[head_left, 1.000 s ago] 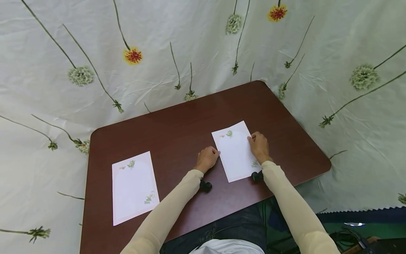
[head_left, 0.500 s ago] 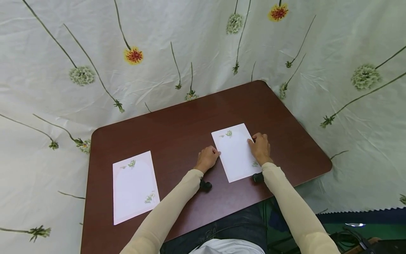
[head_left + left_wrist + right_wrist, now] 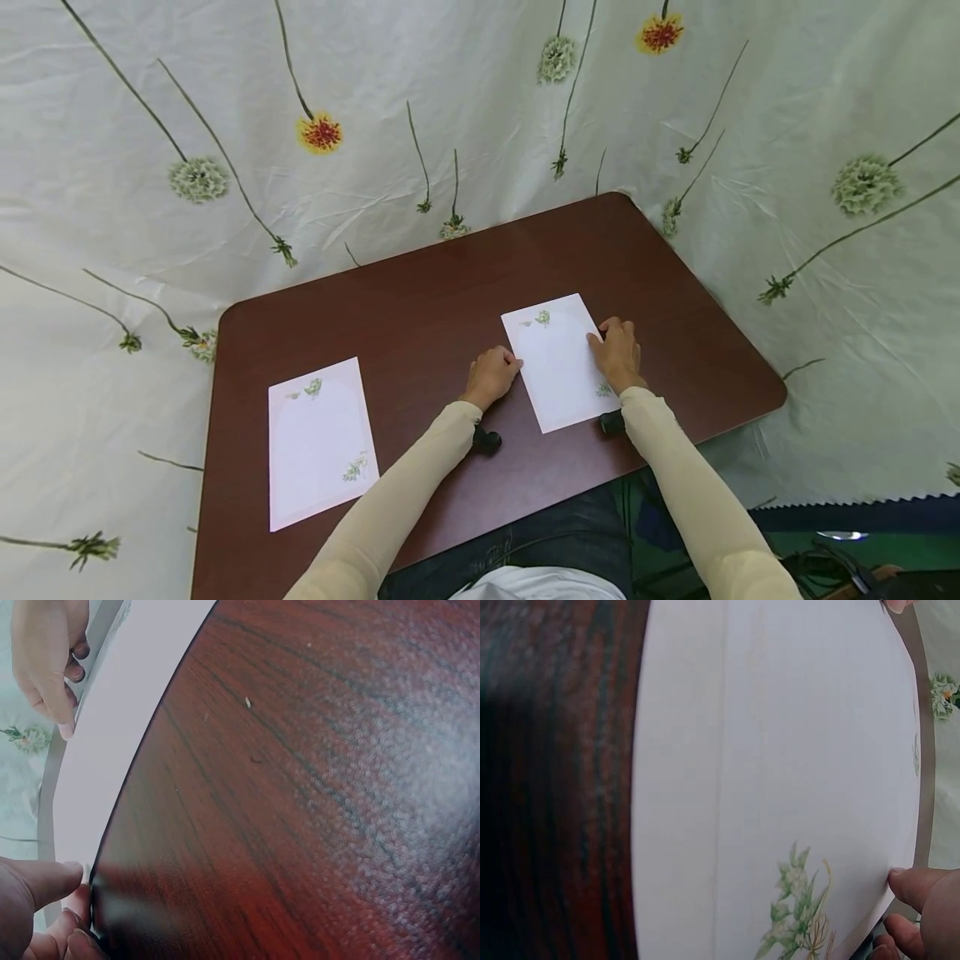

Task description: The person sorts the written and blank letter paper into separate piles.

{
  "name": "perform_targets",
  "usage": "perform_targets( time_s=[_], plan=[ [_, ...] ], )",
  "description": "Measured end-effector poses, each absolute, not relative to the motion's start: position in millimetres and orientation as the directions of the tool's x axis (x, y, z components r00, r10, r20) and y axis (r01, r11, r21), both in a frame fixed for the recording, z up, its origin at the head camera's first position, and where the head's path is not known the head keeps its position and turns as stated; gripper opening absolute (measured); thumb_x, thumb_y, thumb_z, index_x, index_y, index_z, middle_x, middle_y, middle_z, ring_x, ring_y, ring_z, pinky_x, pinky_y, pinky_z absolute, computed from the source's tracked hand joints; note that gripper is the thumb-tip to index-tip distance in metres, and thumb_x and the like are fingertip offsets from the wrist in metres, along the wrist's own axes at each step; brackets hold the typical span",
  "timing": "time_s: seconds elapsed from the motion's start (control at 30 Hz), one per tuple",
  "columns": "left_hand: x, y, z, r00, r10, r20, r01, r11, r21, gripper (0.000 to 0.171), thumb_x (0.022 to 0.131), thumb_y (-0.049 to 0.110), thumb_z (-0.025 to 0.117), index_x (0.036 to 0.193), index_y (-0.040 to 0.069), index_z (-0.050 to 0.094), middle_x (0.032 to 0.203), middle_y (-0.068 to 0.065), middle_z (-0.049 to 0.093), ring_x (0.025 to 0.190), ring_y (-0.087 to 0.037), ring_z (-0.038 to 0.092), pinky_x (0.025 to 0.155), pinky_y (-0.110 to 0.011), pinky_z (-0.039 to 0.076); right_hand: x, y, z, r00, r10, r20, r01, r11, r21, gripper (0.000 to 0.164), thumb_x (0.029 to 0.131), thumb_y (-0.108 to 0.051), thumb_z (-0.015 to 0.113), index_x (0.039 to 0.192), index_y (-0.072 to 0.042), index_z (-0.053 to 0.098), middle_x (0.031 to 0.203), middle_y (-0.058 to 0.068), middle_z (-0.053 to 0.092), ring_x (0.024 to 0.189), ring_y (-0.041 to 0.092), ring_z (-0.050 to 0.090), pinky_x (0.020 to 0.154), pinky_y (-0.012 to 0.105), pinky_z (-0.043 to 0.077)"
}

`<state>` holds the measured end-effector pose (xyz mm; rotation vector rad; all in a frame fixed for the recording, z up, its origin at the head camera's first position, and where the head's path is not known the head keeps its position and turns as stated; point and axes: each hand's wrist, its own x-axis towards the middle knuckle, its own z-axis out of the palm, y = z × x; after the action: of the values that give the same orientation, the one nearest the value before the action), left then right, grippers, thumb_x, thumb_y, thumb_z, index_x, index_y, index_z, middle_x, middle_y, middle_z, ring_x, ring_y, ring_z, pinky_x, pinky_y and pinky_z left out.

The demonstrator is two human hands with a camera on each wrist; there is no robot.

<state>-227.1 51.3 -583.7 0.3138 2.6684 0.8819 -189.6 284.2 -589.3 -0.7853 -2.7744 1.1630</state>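
Observation:
A white sheet of paper with printed green sprigs [image 3: 558,375] lies on the brown table [image 3: 435,292], between the two hands. At its left edge, the left hand [image 3: 491,375] pinches the margin; the thumb lies on top and fingers curl below, as the left wrist view [image 3: 45,900] shows. Opposite, the right hand [image 3: 618,354] pinches the right edge, its thumb [image 3: 911,883] over the paper and its other fingers curled at the edge. A second sheet with the same print [image 3: 322,450] lies flat to the left, a corner close by the left sleeve.
Black wrist cameras [image 3: 486,439] sit under both cuffs. Behind the table hangs a pale cloth [image 3: 360,183] printed with flowers. The person's lap [image 3: 525,533] is at the table's near edge, and dark cables [image 3: 825,567] lie at lower right.
The held sheet's far right corner has come down slightly, and its far edge now looks straight. The right hand has shifted a little nearer the body; the left hand stays nearly still.

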Motion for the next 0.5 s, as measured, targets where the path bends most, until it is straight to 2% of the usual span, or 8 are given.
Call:
perform_targets(
  time_s=[0.2,0.37,0.5],
  plan=[
    [-226.8,43.9,-586.1,-0.929,0.300,-0.216,0.106,0.776,0.622,0.020,0.106,0.028,0.063,0.102,0.009,0.070,0.099,-0.006,0.071,0.097,-0.027,0.065,0.102,-0.048,0.047,-193.3,282.2,-592.0,-0.882,0.446,-0.152,0.420,0.599,-0.682,0.040,0.107,-0.029,0.060,0.135,0.000,0.055,0.139,0.026,0.048,0.113,0.050,0.056,0.103,0.058,0.046],
    [-226.8,39.3,-585.3,-0.923,0.339,-0.182,0.148,0.748,0.647,0.017,0.107,0.023,0.058,0.101,0.009,0.067,0.094,-0.006,0.067,0.087,-0.023,0.061,0.084,-0.040,0.050,-192.1,282.6,-589.1,-0.893,0.439,-0.098,0.379,0.618,-0.689,0.031,0.109,-0.027,0.054,0.123,0.001,0.057,0.126,0.024,0.052,0.107,0.046,0.058,0.098,0.056,0.046],
    [-227.6,33.9,-580.7,-0.925,0.348,-0.152,0.168,0.734,0.658,0.017,0.107,0.022,0.059,0.100,0.009,0.067,0.090,-0.006,0.063,0.085,-0.022,0.059,0.078,-0.037,0.048,-191.2,280.9,-583.9,-0.906,0.419,-0.053,0.335,0.635,-0.696,0.028,0.109,-0.023,0.050,0.117,0.003,0.059,0.119,0.024,0.057,0.108,0.042,0.060,0.096,0.053,0.048]
  ],
)
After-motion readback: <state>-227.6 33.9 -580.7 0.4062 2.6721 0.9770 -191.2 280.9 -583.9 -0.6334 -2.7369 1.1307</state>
